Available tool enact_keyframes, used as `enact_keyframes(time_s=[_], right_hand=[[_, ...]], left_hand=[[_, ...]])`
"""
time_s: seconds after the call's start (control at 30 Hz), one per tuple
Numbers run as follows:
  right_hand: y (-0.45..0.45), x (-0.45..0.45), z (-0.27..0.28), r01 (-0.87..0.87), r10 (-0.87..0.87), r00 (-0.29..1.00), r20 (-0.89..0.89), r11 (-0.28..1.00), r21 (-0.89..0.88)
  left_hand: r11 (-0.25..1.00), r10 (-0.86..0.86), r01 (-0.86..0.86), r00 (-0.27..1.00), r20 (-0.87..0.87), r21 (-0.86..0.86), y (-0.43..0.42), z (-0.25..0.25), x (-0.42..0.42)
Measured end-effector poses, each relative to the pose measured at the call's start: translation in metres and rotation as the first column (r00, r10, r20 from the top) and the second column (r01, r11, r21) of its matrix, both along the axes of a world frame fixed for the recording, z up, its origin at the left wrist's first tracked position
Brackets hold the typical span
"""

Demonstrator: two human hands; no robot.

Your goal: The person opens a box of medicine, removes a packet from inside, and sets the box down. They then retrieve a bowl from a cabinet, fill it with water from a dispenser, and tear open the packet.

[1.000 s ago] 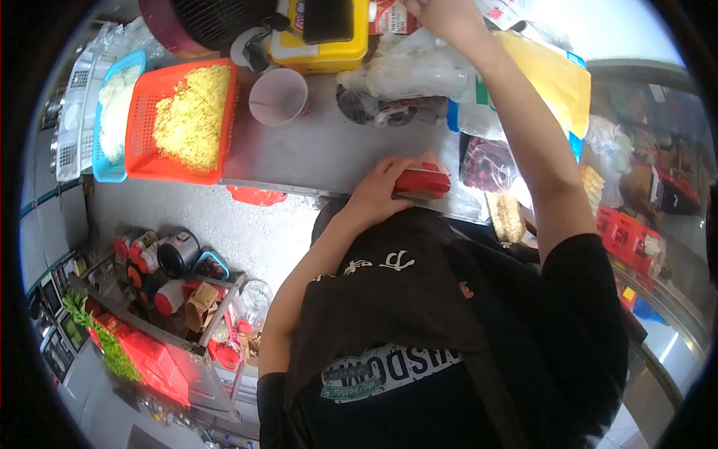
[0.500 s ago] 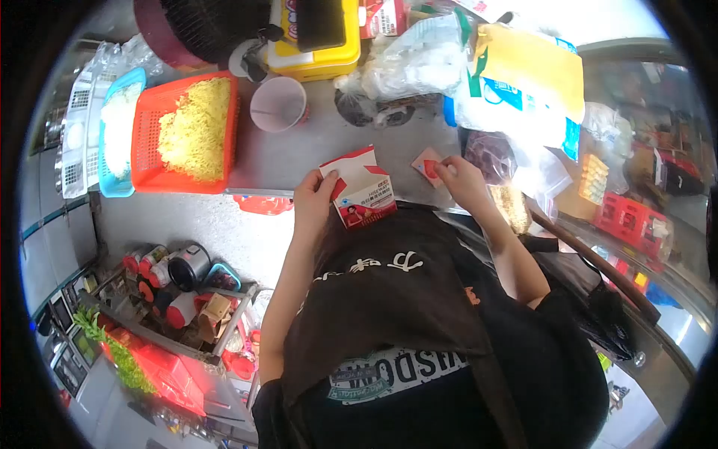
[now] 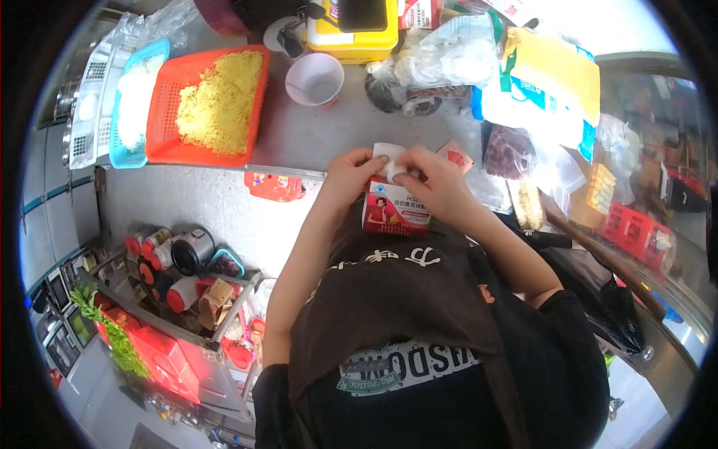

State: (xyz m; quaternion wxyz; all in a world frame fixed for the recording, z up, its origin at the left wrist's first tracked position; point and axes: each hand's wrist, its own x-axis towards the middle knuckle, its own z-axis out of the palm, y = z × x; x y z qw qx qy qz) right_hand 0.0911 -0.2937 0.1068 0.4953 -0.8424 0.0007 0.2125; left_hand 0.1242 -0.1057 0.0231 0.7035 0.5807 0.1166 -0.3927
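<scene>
A small red and white cardboard box (image 3: 396,215) with printed lettering and a picture is held upright against my apron, at the counter's front edge. My left hand (image 3: 351,179) grips the box's upper left side, its thumb on a white flap-like piece (image 3: 389,155) standing up at the top. From the other side my right hand (image 3: 440,188) is closed, with thumb and fingers pinching at the box's opening and that white piece. The inside of the box is hidden by my fingers. Just behind my right hand a pink and red paper piece (image 3: 458,156) lies on the counter.
An orange basket (image 3: 161,123) of yellow noodles stands on the counter's left, beside a blue basket (image 3: 120,153). A white cup (image 3: 314,78), a yellow box (image 3: 351,45) and plastic bags (image 3: 449,56) sit behind. A shelf cart (image 3: 232,329) stands lower left.
My right hand has left the pink and red paper and come to the top of the box. The box has turned more upright, and the view has shifted.
</scene>
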Motion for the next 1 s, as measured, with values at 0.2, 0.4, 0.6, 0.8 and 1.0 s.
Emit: enact_keyframes(time_s=[0.2,0.4,0.6,0.8,1.0], right_hand=[[-0.011,-0.015,-0.026,-0.28,0.326,0.911,0.253,0.939,-0.201],[-0.012,-0.016,-0.016,0.153,-0.153,0.97,0.188,0.988,0.012],[-0.045,-0.009,-0.024,0.3,-0.289,0.952,-0.099,0.946,0.125],[-0.022,-0.001,-0.022,0.489,-0.205,0.827,-0.524,0.722,0.49],[-0.024,0.009,-0.029,0.439,-0.259,0.871,-0.418,0.792,0.424]], left_hand=[[0.976,0.051,-0.08,0.988,-0.144,-0.203,0.015,-0.005,-0.019],[0.982,-0.178,0.187,0.963,0.203,-0.028,0.015,0.04,-0.045],[0.991,0.056,-0.043,0.994,0.096,-0.13,0.011,0.039,-0.034],[0.987,0.129,-0.111,0.979,0.16,-0.119,0.003,0.039,-0.028],[0.987,0.16,-0.138,0.931,0.329,-0.087,-0.007,0.038,-0.026]])
